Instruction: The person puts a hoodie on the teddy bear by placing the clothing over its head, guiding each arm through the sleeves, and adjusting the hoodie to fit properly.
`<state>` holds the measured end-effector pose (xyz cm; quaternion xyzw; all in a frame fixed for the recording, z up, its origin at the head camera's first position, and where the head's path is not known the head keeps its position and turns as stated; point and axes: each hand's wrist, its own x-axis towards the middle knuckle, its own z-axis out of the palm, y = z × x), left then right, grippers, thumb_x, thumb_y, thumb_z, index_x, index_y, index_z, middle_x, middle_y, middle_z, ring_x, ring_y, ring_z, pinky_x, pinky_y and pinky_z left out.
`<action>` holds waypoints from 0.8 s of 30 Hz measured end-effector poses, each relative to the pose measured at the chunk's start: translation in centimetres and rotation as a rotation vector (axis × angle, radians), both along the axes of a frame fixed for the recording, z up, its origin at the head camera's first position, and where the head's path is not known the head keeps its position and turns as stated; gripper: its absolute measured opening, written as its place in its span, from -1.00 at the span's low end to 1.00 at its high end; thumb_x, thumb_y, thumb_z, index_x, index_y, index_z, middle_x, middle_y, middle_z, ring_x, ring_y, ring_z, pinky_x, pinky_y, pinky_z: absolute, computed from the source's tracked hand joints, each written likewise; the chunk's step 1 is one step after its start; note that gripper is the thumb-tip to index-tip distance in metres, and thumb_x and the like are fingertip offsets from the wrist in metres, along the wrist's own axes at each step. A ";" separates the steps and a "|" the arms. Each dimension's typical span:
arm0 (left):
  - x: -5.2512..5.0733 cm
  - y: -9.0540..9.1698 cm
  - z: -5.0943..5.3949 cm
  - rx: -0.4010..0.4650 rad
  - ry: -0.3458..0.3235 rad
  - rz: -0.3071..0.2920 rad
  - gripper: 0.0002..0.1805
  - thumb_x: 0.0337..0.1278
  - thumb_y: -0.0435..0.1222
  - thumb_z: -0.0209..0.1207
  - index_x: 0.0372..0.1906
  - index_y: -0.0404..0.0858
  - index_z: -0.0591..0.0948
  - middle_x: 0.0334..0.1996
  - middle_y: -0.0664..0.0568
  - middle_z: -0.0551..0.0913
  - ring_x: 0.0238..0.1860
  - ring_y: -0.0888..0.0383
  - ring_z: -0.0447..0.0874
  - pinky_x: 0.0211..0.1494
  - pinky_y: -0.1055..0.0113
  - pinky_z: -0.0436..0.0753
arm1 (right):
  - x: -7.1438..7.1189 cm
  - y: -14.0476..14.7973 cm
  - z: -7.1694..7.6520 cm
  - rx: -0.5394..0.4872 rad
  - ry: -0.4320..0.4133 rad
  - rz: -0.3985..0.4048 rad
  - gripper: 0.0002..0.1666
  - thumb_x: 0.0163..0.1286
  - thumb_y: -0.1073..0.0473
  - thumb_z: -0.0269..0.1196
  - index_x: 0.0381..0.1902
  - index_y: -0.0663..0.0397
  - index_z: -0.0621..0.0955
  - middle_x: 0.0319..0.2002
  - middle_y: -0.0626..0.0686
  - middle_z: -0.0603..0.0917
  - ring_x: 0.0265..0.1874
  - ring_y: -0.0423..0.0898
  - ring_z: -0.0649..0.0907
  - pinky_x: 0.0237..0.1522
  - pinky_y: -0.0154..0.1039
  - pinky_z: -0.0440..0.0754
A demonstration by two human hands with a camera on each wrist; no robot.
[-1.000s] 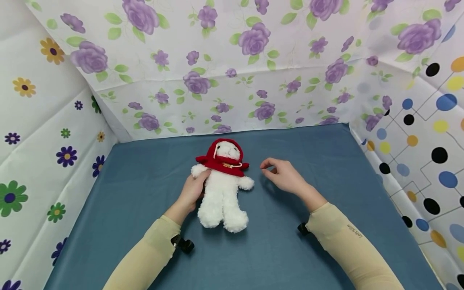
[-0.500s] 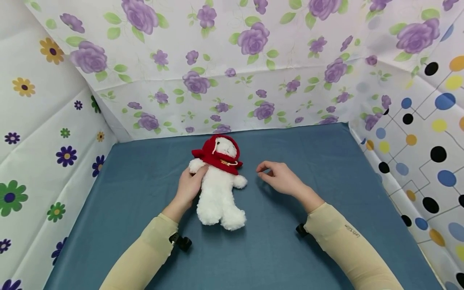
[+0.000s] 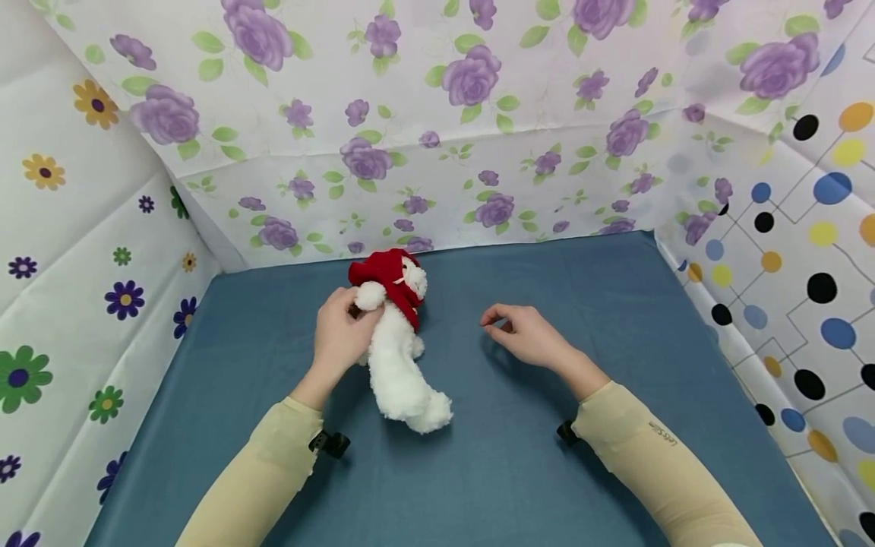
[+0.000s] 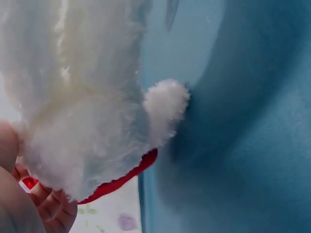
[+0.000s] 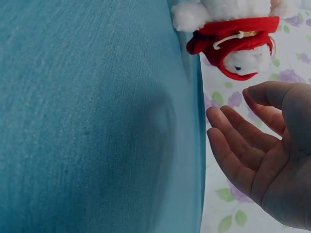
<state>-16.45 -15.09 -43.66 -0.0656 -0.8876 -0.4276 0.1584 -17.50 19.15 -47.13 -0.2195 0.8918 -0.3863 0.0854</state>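
A white fluffy stuffed toy [image 3: 399,372] with a red hood [image 3: 386,272] is tilted on its side, its face turned to the right. My left hand [image 3: 339,330] grips it at the upper body, just below one stubby arm. In the left wrist view the white plush [image 4: 82,131] fills much of the picture, and the curled fingers [image 4: 53,208] show at the lower left. My right hand [image 3: 526,334] hovers apart from the toy, to its right, fingers loosely bent and holding nothing. The right wrist view shows the red hood [image 5: 238,43] beyond that hand [image 5: 262,150].
A blue cloth [image 3: 506,456] covers the table. Behind it hangs a white sheet with purple roses [image 3: 472,76]. Patterned sheets line both sides, flowers [image 3: 123,296] on the left and coloured dots [image 3: 837,334] on the right.
My left hand has moved left and turned the stuffed toy from facing up onto its side, with the face now toward the right. The right hand has shifted slightly left.
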 end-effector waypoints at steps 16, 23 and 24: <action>0.2 6.3 -0.1 -0.234 0.182 -0.156 -0.80 0.35 -0.24 0.35 -0.43 -0.10 0.64 -0.25 0.00 0.60 -0.27 0.07 0.54 -0.42 0.14 0.58 | 0.1 1.7 -0.4 -0.014 0.026 -0.060 -0.75 0.67 0.11 0.25 0.14 0.05 0.72 0.03 -0.02 0.77 -0.16 -0.11 0.74 -0.12 -0.03 0.71; 0.0 7.7 -0.9 -0.119 0.163 -0.334 -0.85 0.45 -0.29 0.33 -0.33 -0.16 0.70 -0.14 0.01 0.66 -0.23 0.05 0.65 -0.09 0.12 0.73 | 0.0 3.2 -0.1 -0.008 0.023 -0.134 -0.75 0.68 0.05 0.23 0.12 0.01 0.72 0.01 0.00 0.77 -0.18 -0.07 0.74 -0.17 -0.05 0.71; -0.1 7.7 -1.0 -0.113 0.165 -0.339 -0.86 0.45 -0.30 0.33 -0.32 -0.17 0.70 -0.13 0.01 0.66 -0.22 0.04 0.65 -0.08 0.10 0.73 | 0.0 3.5 0.0 -0.008 0.029 -0.161 -0.76 0.67 0.04 0.24 0.10 -0.01 0.73 -0.03 -0.01 0.77 -0.21 -0.07 0.73 -0.19 -0.06 0.70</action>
